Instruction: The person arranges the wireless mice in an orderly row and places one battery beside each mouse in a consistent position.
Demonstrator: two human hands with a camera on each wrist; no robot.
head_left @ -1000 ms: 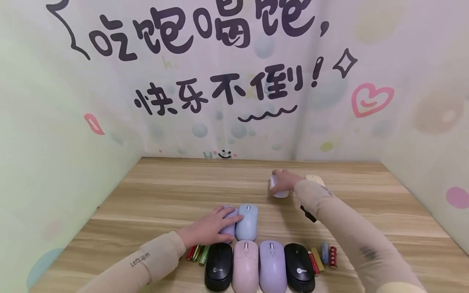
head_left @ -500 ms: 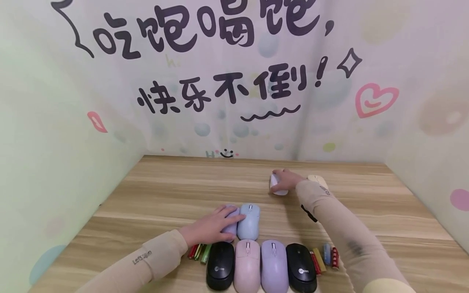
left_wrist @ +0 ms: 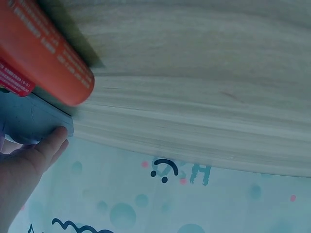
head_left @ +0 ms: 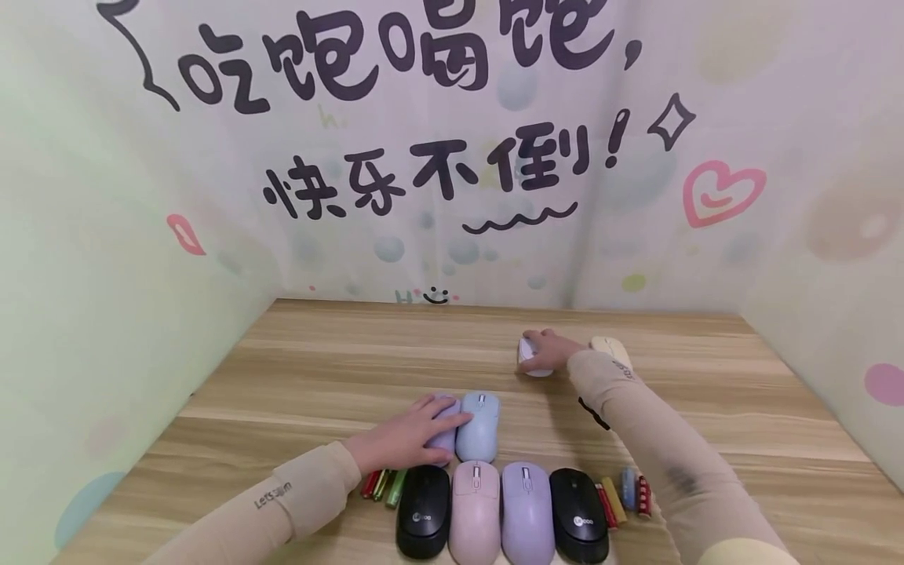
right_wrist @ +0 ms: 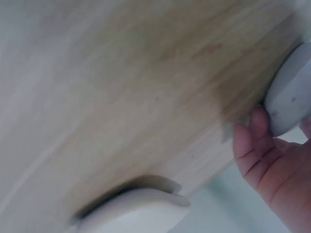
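Note:
My left hand (head_left: pixel 402 434) rests across a lavender mouse (head_left: pixel 442 433), partly covering it, with one fingertip touching the light blue mouse (head_left: pixel 479 428) beside it. In the left wrist view its fingers lie fairly straight along a bluish mouse (left_wrist: pixel 34 116). Farther back on the table, my right hand (head_left: pixel 552 351) grips a white mouse (head_left: pixel 526 355) between thumb and fingers. The right wrist view shows fingertips curled at the edge of that mouse (right_wrist: pixel 291 92). A cream mouse (head_left: pixel 610 348) sits just right of the right hand, partly behind the sleeve.
Along the front stand a black mouse (head_left: pixel 424 510), a pink mouse (head_left: pixel 475 510), a lavender mouse (head_left: pixel 527 514) and another black mouse (head_left: pixel 579 514). Several batteries flank them, including a green one (head_left: pixel 395 488) left and a red one (head_left: pixel 606 504) right. Printed curtain walls (head_left: pixel 424 259) enclose the wooden table (head_left: pixel 339 353).
The view has shifted slightly. Both hands stay essentially in place, the left on the lavender mouse and the right on the white one.

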